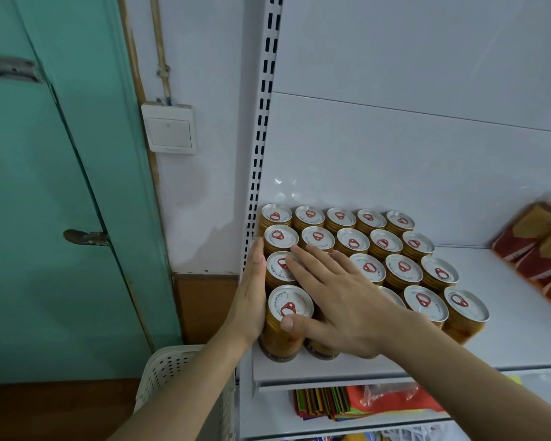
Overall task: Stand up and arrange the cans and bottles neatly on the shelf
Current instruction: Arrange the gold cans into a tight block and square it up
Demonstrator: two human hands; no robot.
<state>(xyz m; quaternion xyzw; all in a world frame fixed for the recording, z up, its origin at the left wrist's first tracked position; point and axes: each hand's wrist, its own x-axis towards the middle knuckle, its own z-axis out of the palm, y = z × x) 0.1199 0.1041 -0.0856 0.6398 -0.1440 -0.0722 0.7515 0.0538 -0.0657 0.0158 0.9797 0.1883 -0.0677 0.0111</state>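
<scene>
Left hand (252, 294) is pressing flat on the cans (401, 268), right hand (337, 297) resting flat on lids at 9 o'clock. Rigid, probably slick; grip the sides.

- The right hand (341, 300) covers the lids of cans (395, 268) in the two front rows, so those cannot be counted.
- At three o'clock, the red packets (535, 249) are blurred and cut by the frame edge.
- At six o'clock, the white basket (172, 370) is cut off behind the left forearm.
- Lid print is too small to read.
</scene>
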